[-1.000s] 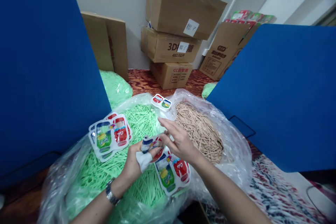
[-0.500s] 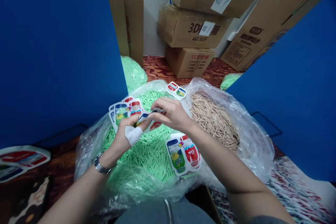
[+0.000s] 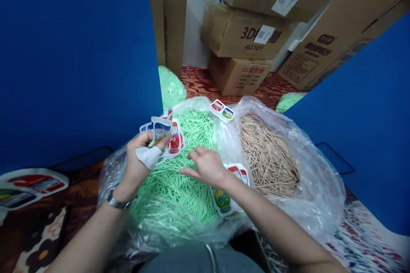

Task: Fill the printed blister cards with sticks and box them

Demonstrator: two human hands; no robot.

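My left hand (image 3: 139, 160), with a white bandage on the thumb and a watch on the wrist, is closed on a printed plastic packet (image 3: 161, 130) held up over a small stack of like packets (image 3: 174, 140). My right hand (image 3: 205, 165) hovers open, fingers spread, just above the green sticks (image 3: 179, 187) in a clear plastic bag (image 3: 323, 187). More printed packets (image 3: 229, 187) lie under my right wrist. A heap of tan sticks (image 3: 267, 158) fills the bag's right side.
Blue panels stand at the left (image 3: 77, 59) and right (image 3: 361, 111). Cardboard boxes (image 3: 250, 30) are stacked at the back wall. A small two-cup packet (image 3: 222, 110) rests on the bag's far rim. Printed packets (image 3: 28, 185) lie at far left on the wooden floor.
Both hands held one packet together half a second ago. Now my right hand has let go and dropped toward the green sticks, while my left hand has lifted the packet.
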